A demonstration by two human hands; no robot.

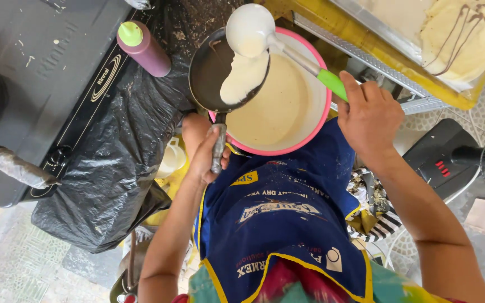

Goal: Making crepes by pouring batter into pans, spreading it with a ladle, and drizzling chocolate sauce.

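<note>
One small black frying pan [211,70] sits tilted over the rim of a pink-rimmed bowl [304,137] of pale batter, with a tongue of batter [242,78] running across the pan's right half. At twelve o'clock from that batter, a white ladle [249,29] tips over the pan, and its green-ended handle runs toward four o'clock into the right hand [369,115], whose fingers are curled shut around the handle's end. At six o'clock from the pan, the left hand [203,148] is wrapped tight around the pan's foil-covered handle [218,147]. Below both hands hangs a blue apron [282,224] with yellow trim. At ten o'clock from the pan stands a maroon squeeze bottle [144,47] with a green cap, beside a black gas stove [46,73] and a crumpled black plastic sheet [113,168]. At two o'clock, a finished crepe [467,33] with dark drizzle lies on a tray.
</note>
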